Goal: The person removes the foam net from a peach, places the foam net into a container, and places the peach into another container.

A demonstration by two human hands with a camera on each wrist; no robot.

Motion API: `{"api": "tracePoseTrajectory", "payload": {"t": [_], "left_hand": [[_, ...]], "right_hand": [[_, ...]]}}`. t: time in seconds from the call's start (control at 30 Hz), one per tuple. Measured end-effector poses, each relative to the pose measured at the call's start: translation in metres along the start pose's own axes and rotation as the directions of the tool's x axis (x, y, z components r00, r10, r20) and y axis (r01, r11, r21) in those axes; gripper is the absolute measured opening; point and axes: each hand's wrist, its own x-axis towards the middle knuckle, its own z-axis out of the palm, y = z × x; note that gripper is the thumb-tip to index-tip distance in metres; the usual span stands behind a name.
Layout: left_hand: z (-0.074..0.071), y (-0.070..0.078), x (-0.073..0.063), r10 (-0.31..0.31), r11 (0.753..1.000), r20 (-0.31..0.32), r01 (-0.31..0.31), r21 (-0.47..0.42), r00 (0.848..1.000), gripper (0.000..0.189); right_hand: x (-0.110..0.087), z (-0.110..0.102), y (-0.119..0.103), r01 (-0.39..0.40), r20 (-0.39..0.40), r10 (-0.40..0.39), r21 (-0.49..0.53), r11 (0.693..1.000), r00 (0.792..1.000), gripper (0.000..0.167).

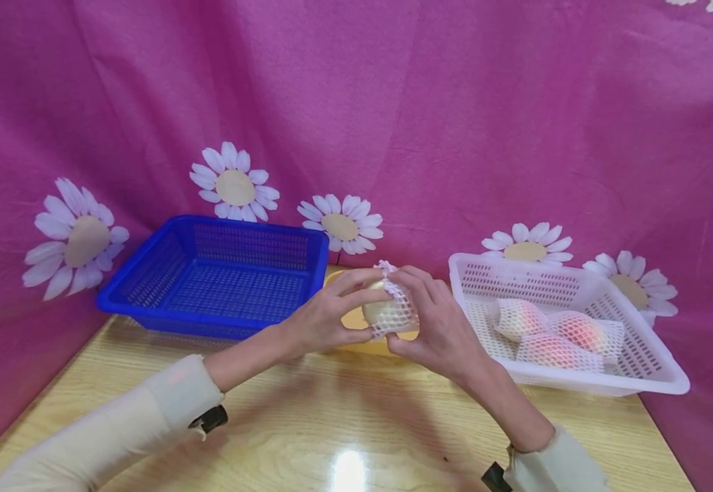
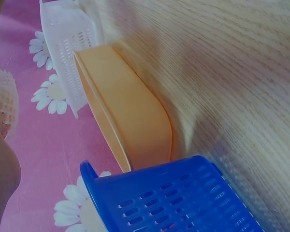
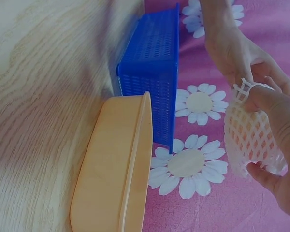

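Observation:
A pale yellow peach (image 1: 374,311) is held up in front of me in a white foam net (image 1: 400,316), over a yellow-orange bin (image 1: 365,347). My left hand (image 1: 325,318) grips it from the left, fingers on top and thumb below. From the other side my right hand (image 1: 445,328) holds the net, thumb underneath. Part of the peach shows bare on its left side. The right wrist view shows the net (image 3: 246,137) between both hands; in the left wrist view only part of the left hand (image 2: 2,169) appears.
A blue slotted basket (image 1: 213,222) stands at the left, no fruit visible in it. To the right, a white basket (image 1: 664,369) holds several netted pinkish peaches (image 1: 556,350). Behind the wooden table (image 1: 307,424) hangs a magenta cloth (image 1: 430,123) with white daisies.

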Motion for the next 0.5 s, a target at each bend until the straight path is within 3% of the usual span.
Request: {"api": "tracePoseTrajectory", "payload": {"t": [0.5], "left_hand": [[-0.0059,-0.0019,-0.0036,-0.131,0.99,0.039,0.133,-0.056,0.991,0.06]], "right_hand": [[0.0045,0.007,0.0036,-0.014,0.006,0.014,0.026,1.0,1.0,0.078]]}}
